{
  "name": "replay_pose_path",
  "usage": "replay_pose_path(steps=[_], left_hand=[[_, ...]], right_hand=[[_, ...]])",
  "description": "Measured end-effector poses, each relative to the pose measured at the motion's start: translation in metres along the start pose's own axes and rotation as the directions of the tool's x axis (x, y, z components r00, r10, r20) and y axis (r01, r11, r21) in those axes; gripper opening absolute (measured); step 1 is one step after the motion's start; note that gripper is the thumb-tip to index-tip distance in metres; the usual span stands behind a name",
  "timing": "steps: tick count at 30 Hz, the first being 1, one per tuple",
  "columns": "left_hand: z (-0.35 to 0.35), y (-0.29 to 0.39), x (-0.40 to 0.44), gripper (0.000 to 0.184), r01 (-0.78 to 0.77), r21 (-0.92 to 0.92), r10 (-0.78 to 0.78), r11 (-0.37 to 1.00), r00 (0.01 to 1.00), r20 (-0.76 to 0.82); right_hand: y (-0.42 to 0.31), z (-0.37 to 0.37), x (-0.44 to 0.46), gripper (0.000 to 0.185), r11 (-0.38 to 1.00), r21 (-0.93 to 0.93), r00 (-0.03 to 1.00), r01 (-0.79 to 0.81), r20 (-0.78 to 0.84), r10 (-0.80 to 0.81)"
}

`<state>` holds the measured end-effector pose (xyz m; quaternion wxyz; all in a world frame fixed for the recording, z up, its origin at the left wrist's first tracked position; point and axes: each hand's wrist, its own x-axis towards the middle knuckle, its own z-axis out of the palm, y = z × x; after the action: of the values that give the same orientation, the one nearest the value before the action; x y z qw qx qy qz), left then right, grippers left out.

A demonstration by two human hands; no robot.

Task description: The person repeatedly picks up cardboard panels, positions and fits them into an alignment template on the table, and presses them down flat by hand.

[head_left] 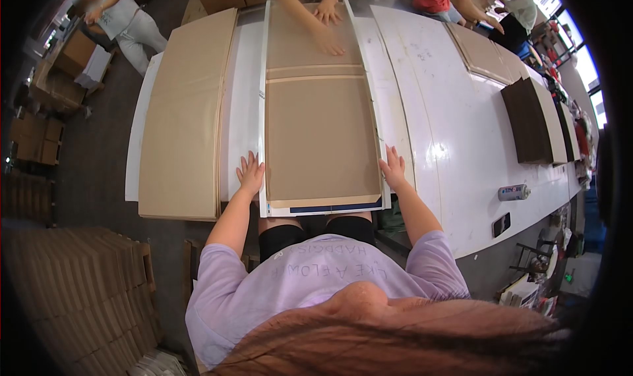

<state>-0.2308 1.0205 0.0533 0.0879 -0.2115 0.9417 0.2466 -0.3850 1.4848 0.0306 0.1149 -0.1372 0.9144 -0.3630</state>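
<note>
On the bench (455, 145): brown cardboard (316, 139) between white rails (262, 112)

Matte and oblong, the cardboard lies flat, creased crosswise towards its far end. A co-worker's forearms (300, 12) hide part of that end; a dark blue strip (336, 209) shows only partly at the near edge. Your left hand (251, 173), fingers spread, rests against the left rail; your right hand (393, 170), fingers also apart, touches the right rail. Neither grips anything.

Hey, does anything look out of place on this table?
Perhaps the black phone: it lies near the edge of the white worktable, where it could get knocked off. No spill stands out.
</note>
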Motion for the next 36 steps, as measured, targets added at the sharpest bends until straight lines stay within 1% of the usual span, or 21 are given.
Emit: replay_pose_path(steps=[16,19,31,34,36], left_hand=[[0.005,-0.006,0.005,0.066,0.016,0.008,-0.016,1.000,1.000,0.001],[0.004,-0.005,0.005,0.067,0.019,0.028,-0.020,0.999,1.000,0.004],[-0.001,0.002,-0.001,0.070,0.001,-0.025,-0.001,1.000,1.000,-0.006],[0.002,-0.002,0.004,0.070,0.014,0.006,-0.014,1.000,1.000,0.005],[0.002,-0.002,0.003,0.070,0.010,-0.014,-0.010,1.000,1.000,-0.001]], right_hand=[[0.000,0.001,0.000,0.062,1.000,-0.017,1.000,-0.005,-0.011,0.005],[0.001,0.002,0.001,0.062,1.000,-0.014,1.000,-0.004,-0.017,0.004],[0.003,0.006,0.001,0.062,1.000,-0.019,0.999,0.004,-0.032,-0.005],[0.006,0.008,0.003,0.062,1.000,-0.029,0.999,0.005,-0.033,-0.006],[0.009,0.009,0.003,0.062,1.000,-0.027,0.999,0.008,-0.031,-0.009]])
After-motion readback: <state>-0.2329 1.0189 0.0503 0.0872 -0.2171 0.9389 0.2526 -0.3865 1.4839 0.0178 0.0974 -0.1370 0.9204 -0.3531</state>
